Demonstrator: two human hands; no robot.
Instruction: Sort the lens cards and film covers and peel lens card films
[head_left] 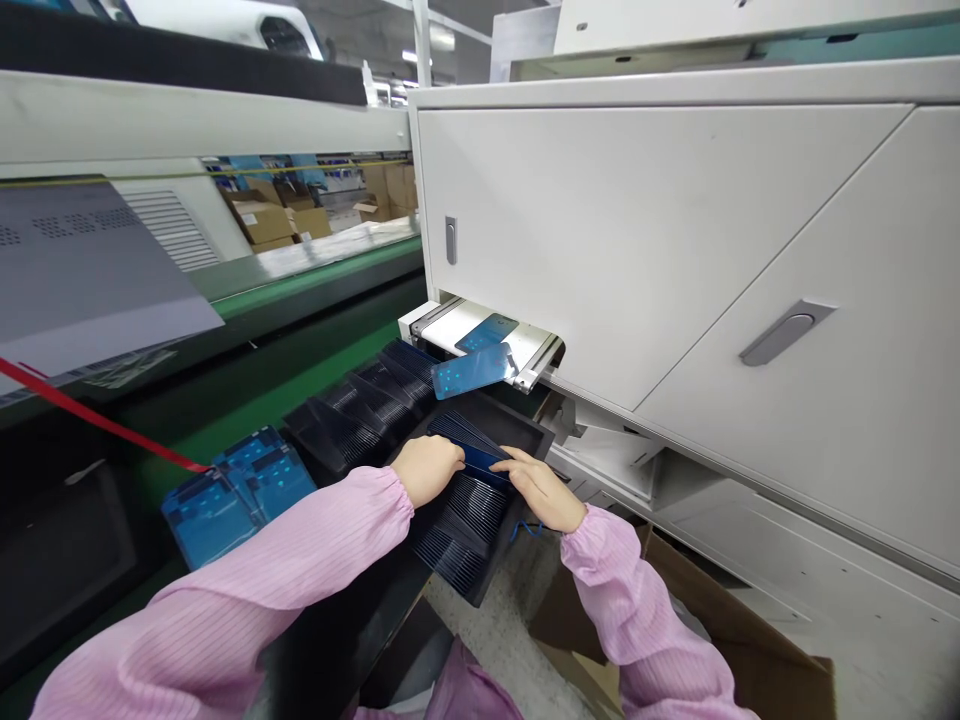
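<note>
Seating a dark blue panel in the slotted black tray.
Left hand and right hand pinch its ends; another panel waits at twelve o'clock on the outfeed, likely next.

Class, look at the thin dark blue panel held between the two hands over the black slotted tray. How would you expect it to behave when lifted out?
The dark blue panel looks very thin and flat, so it is probably light and fairly stiff, though apt to flex or crack if squeezed. Its glossy face suggests it may be slippery; the left hand and right hand grip it by the ends. Standing on edge in the black slotted tray, it would likely tip without the slots.
</note>
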